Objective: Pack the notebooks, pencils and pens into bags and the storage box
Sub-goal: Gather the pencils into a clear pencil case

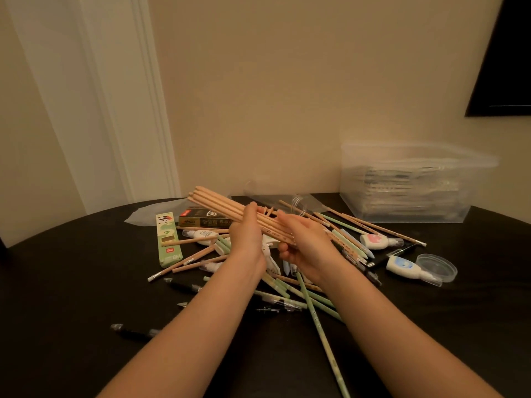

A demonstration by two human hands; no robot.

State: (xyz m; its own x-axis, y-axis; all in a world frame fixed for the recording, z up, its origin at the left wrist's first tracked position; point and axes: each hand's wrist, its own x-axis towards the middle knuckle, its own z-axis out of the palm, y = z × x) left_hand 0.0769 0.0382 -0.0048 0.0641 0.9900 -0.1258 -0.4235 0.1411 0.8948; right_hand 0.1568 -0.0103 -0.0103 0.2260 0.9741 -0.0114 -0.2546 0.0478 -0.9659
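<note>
Head view: left hand (pixel 246 239), right hand (pixel 306 249) both grasping pencil bundle (pixel 218 206), fingers curled.

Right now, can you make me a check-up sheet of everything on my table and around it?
Surface: dark round table, its middle strewn with stationery.
Job's things: bundle of plain wooden pencils held above the pile; loose wooden pencils, pale green pens and black pens scattered; clear plastic storage box at back right, contents blurred; clear plastic bags flat behind the pile.
Clutter: green cardboard pencil carton, dark flat box, white correction-tape dispensers, round clear plastic lid.
Hands: left hand and right hand both grip the bundle.
Cables: nothing seen.
Surroundings: beige wall, white door frame, dark panel at upper right.
</note>
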